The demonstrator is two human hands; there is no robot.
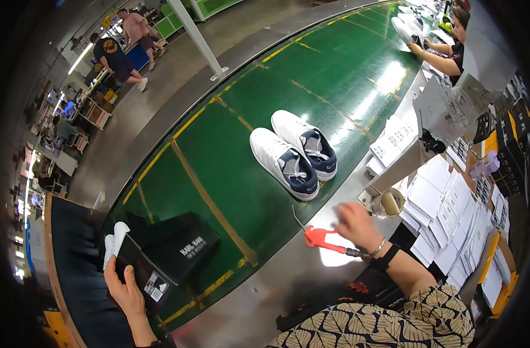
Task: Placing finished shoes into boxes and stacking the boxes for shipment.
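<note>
My left hand (124,289) grips the near end of a black shoe box (166,249) that lies on the green conveyor belt (230,116); a white label shows by my thumb and white paper (114,240) sticks out beside it. My right hand (356,223), blurred, hovers over the metal edge of the line near a red-handled tool (320,238) and holds nothing I can see. A pair of white and navy sneakers (294,153) rests side by side on the belt beyond.
Stacks of white paper sheets (444,203) and a roll of tape (388,203) lie at my right. Black boxes (514,139) are shelved at far right. Another person (450,40) works farther up the line. People stand at back left.
</note>
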